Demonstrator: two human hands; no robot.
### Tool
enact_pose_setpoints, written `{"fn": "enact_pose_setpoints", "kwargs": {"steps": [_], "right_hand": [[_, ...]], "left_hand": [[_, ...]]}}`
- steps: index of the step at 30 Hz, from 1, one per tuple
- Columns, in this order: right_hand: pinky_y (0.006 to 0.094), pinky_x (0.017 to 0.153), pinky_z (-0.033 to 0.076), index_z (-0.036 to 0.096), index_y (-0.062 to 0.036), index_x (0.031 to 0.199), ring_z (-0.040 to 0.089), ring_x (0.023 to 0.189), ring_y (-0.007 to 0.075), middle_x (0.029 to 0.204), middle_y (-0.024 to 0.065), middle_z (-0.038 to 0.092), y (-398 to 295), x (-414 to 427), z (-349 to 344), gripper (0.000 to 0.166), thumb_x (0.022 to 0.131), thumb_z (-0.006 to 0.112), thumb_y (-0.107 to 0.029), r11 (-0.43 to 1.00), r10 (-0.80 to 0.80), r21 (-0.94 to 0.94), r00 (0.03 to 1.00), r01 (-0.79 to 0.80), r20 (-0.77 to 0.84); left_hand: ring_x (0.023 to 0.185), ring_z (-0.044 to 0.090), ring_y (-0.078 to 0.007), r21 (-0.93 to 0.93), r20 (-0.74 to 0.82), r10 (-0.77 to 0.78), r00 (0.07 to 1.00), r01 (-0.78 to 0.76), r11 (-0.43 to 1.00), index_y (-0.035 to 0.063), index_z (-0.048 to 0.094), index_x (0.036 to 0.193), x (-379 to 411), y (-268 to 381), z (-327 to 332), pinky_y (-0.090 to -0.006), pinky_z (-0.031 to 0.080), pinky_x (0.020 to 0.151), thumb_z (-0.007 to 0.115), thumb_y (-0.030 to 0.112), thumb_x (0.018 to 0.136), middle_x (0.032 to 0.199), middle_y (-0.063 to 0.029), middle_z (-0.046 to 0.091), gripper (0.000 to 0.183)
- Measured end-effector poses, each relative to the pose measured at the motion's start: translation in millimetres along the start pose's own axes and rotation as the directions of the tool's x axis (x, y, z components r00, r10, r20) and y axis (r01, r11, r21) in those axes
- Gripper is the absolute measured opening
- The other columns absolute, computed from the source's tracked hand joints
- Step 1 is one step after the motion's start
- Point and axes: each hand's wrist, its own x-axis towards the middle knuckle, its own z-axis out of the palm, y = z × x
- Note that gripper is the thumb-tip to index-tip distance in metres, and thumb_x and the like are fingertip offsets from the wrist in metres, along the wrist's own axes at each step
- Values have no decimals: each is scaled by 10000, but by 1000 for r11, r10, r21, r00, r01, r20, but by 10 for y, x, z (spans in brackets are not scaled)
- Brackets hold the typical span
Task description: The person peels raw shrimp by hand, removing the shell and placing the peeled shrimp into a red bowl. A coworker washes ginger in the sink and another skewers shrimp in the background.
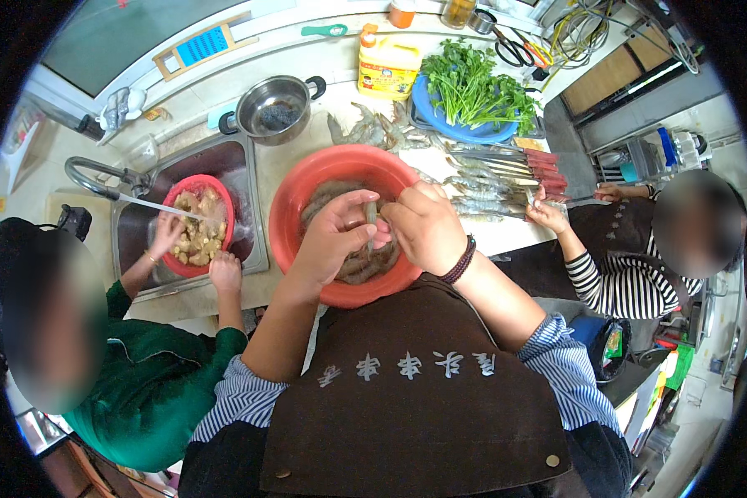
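Observation:
Over a large red plastic basin, my left hand pinches a raw shrimp upright between thumb and fingers. My right hand, with a dark beaded bracelet on its wrist, is bent close beside that shrimp, fingertips drawn together. Whether something thin sits in those right fingertips is hidden. Below both hands, several more raw shrimp fill the bottom of the basin. Whole shrimp lie heaped on the counter behind the basin. To the right are rows of shrimp by red-handled skewers.
At left, a co-worker rinses pale food pieces in a red colander inside a steel sink. Another co-worker at right handles skewers. Behind stand a steel pot, a yellow jug and a blue plate of leafy greens.

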Motion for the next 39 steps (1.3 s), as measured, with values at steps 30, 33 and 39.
{"fn": "enact_pose_setpoints", "kwargs": {"steps": [30,33,39], "right_hand": [[355,564,530,618,42,911,624,575,230,796,93,532,-52,26,192,67,910,551,32,746,406,543,909,-386,89],[340,527,546,603,62,906,624,546,205,798,73,546,-51,34,221,112,957,518,9,513,519,709,833,-484,192],[330,581,558,610,52,919,631,602,188,800,77,618,-20,57,194,132,979,518,-23,115,627,812,676,-572,387]], "left_hand": [[917,680,-211,-269,227,-111,968,172,948,10,486,1295,1,48,-83,-333,553,821,617,62,924,1036,-148,675,397],[900,683,-209,-221,205,-114,972,159,962,14,479,1300,9,52,-83,-326,555,814,617,62,921,1029,-160,679,406],[904,677,-236,-186,181,-128,975,162,969,19,472,1322,3,39,-107,-340,554,796,668,93,890,1048,-166,656,480]]}}
